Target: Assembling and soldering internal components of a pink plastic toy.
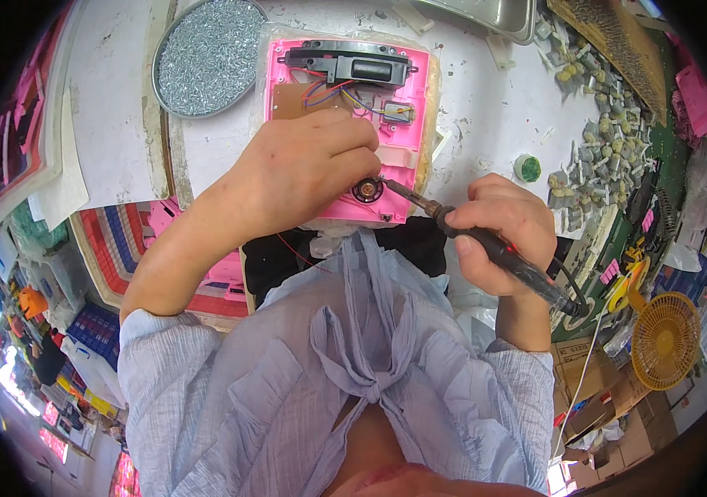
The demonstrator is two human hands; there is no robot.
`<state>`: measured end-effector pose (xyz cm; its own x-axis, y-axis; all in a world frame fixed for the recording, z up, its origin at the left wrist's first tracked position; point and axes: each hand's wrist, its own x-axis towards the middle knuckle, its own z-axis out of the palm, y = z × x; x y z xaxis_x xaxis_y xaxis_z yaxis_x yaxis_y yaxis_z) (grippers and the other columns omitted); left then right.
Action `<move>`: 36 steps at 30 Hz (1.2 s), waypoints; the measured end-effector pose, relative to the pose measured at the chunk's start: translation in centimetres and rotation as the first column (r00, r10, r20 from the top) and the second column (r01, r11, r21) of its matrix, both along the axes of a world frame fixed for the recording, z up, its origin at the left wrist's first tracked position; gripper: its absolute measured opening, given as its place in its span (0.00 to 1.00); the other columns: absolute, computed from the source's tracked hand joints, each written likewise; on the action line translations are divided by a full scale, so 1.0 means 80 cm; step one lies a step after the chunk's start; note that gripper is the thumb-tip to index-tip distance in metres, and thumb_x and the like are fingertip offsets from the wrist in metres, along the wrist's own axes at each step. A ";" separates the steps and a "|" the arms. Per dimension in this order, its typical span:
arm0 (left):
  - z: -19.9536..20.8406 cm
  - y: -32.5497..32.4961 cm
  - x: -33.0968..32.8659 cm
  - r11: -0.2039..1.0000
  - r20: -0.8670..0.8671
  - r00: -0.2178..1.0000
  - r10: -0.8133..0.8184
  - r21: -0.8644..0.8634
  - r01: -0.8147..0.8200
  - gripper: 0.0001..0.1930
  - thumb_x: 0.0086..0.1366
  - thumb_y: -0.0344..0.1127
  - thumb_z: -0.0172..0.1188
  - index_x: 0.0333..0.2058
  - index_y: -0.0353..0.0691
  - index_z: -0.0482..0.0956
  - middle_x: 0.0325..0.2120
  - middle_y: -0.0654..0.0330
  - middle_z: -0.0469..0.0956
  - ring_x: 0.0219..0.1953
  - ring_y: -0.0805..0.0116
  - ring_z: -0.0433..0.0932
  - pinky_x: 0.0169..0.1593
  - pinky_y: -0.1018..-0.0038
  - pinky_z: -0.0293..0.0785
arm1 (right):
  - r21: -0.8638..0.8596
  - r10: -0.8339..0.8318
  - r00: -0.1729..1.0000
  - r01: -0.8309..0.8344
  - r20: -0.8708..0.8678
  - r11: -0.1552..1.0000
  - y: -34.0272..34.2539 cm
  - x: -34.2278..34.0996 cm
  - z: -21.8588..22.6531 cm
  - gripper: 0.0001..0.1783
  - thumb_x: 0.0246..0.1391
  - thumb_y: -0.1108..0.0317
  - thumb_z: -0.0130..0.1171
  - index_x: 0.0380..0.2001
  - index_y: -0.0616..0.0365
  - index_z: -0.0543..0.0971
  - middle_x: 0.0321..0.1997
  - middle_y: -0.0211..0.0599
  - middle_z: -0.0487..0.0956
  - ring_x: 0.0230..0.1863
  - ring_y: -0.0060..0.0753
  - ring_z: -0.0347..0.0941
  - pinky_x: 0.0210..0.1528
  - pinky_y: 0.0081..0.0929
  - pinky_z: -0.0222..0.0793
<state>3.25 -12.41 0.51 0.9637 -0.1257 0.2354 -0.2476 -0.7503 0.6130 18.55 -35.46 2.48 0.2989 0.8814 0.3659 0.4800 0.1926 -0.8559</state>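
Observation:
A pink plastic housing [425, 87] lies open on the table in front of me. Inside it are a black moulded part [362, 69], a small motor-like part [398, 112], coloured wires and a small round speaker [368, 190]. My left hand [308, 161] reaches over the housing, its fingers closed beside the speaker; whatever they pinch is hidden. A thin red wire [291, 247] trails below that hand. My right hand [507, 228] grips a soldering iron [527, 277] by its dark handle, and the tip points at the speaker's right edge, seemingly touching or very close.
A round metal tray [160, 93] full of small screws stands at the upper left. To the right are a small green-filled round container [527, 168] and a pile of small grey motor-like parts [602, 153]. A metal pan [503, 25] sits at the back; a yellow fan [666, 340] is at far right.

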 end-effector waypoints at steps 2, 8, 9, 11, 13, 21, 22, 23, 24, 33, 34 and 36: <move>0.000 0.000 0.000 1.000 0.002 1.000 -0.008 0.010 0.008 0.12 0.51 0.30 0.70 0.35 0.42 0.80 0.36 0.61 0.79 0.38 0.57 0.80 0.37 0.66 0.79 | 0.001 0.004 1.000 -0.004 -0.005 1.000 0.001 0.000 0.001 0.15 0.39 0.78 0.66 0.36 0.59 0.81 0.21 0.35 0.76 0.18 0.39 0.68 0.23 0.34 0.64; 0.001 -0.001 0.001 1.000 -0.005 1.000 -0.010 0.027 0.010 0.11 0.52 0.31 0.69 0.35 0.43 0.80 0.36 0.61 0.78 0.39 0.57 0.80 0.37 0.65 0.79 | -0.014 0.016 1.000 -0.016 -0.004 1.000 0.003 -0.001 0.002 0.15 0.39 0.78 0.66 0.36 0.60 0.81 0.21 0.35 0.77 0.18 0.38 0.69 0.24 0.34 0.65; 0.000 -0.001 0.001 0.999 -0.008 1.000 -0.010 0.032 0.010 0.10 0.53 0.31 0.69 0.35 0.43 0.80 0.36 0.61 0.78 0.39 0.57 0.80 0.37 0.65 0.79 | -0.016 0.020 1.000 -0.021 -0.003 1.000 0.003 -0.001 0.002 0.15 0.39 0.78 0.66 0.36 0.60 0.81 0.22 0.35 0.77 0.17 0.38 0.69 0.24 0.34 0.65; 0.000 -0.002 0.001 0.999 -0.014 1.000 -0.011 0.038 0.012 0.10 0.53 0.31 0.68 0.35 0.42 0.80 0.36 0.61 0.78 0.39 0.57 0.80 0.37 0.65 0.79 | -0.005 0.019 1.000 -0.019 0.000 1.000 0.006 -0.001 0.001 0.15 0.40 0.77 0.66 0.36 0.60 0.81 0.22 0.36 0.77 0.18 0.38 0.69 0.24 0.34 0.65; 0.001 -0.002 0.001 0.999 -0.021 1.000 -0.015 0.040 0.016 0.10 0.53 0.32 0.68 0.35 0.42 0.80 0.36 0.61 0.78 0.39 0.57 0.80 0.38 0.66 0.79 | -0.007 0.015 1.000 -0.015 0.005 1.000 0.006 -0.001 0.001 0.15 0.40 0.77 0.66 0.36 0.60 0.81 0.22 0.36 0.78 0.18 0.38 0.69 0.24 0.34 0.65; -0.001 -0.001 0.002 0.998 -0.012 1.000 -0.029 0.055 0.030 0.10 0.53 0.31 0.69 0.35 0.42 0.79 0.36 0.60 0.78 0.39 0.57 0.80 0.38 0.65 0.79 | -0.007 -0.014 0.999 0.014 -0.029 1.000 0.000 -0.001 0.005 0.13 0.40 0.78 0.67 0.35 0.61 0.82 0.23 0.37 0.79 0.19 0.40 0.70 0.24 0.34 0.66; 0.000 -0.001 0.003 0.998 -0.011 0.999 -0.030 0.053 0.030 0.10 0.53 0.31 0.69 0.35 0.42 0.79 0.36 0.60 0.78 0.39 0.57 0.80 0.38 0.65 0.79 | -0.006 -0.022 1.000 0.022 -0.019 1.000 -0.003 0.000 0.007 0.13 0.41 0.77 0.67 0.35 0.62 0.82 0.23 0.38 0.79 0.19 0.40 0.70 0.24 0.34 0.66; 0.000 -0.001 0.002 0.998 -0.010 1.000 -0.029 0.050 0.029 0.11 0.53 0.31 0.69 0.35 0.41 0.80 0.36 0.60 0.79 0.39 0.57 0.80 0.38 0.65 0.79 | -0.004 -0.026 1.000 0.026 -0.009 1.000 -0.008 0.003 0.010 0.13 0.41 0.77 0.66 0.35 0.62 0.82 0.23 0.38 0.79 0.19 0.40 0.71 0.24 0.34 0.66; 0.000 -0.001 0.002 0.998 -0.009 1.000 -0.028 0.048 0.029 0.11 0.53 0.31 0.69 0.36 0.41 0.80 0.36 0.60 0.79 0.39 0.57 0.80 0.38 0.65 0.79 | -0.002 -0.030 1.000 0.030 0.001 1.000 -0.013 0.006 0.012 0.13 0.41 0.77 0.66 0.35 0.63 0.82 0.23 0.39 0.79 0.20 0.40 0.71 0.24 0.34 0.67; 0.009 0.012 -0.006 0.994 0.024 0.999 0.040 -0.100 -0.038 0.16 0.52 0.24 0.69 0.42 0.40 0.82 0.41 0.55 0.79 0.41 0.54 0.82 0.40 0.66 0.81 | -0.039 -0.512 0.848 0.512 -0.135 0.858 -0.165 0.036 0.027 0.14 0.53 0.70 0.64 0.40 0.69 0.79 0.32 0.44 0.80 0.28 0.38 0.74 0.43 0.39 0.74; 0.010 0.012 -0.013 0.988 0.040 0.995 0.090 -0.129 -0.084 0.17 0.52 0.23 0.69 0.43 0.40 0.82 0.42 0.54 0.79 0.41 0.54 0.82 0.41 0.67 0.81 | -0.013 -0.611 0.768 0.621 -0.191 0.784 -0.189 0.044 0.026 0.14 0.55 0.69 0.62 0.41 0.68 0.78 0.34 0.44 0.79 0.28 0.36 0.74 0.46 0.40 0.75; 0.011 0.013 -0.018 0.991 0.019 0.994 0.108 -0.083 -0.107 0.16 0.54 0.26 0.69 0.44 0.40 0.82 0.44 0.54 0.79 0.41 0.53 0.82 0.42 0.64 0.81 | -0.014 -0.723 0.607 0.763 -0.329 0.647 -0.242 0.059 0.030 0.13 0.58 0.69 0.59 0.43 0.67 0.77 0.35 0.43 0.79 0.29 0.31 0.76 0.49 0.40 0.77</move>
<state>1.82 -11.40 1.39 0.9648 -0.0009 0.2629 -0.1829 -0.7207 0.6687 23.23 -54.84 4.89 0.9351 0.2649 0.2353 0.2480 -0.0151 -0.9686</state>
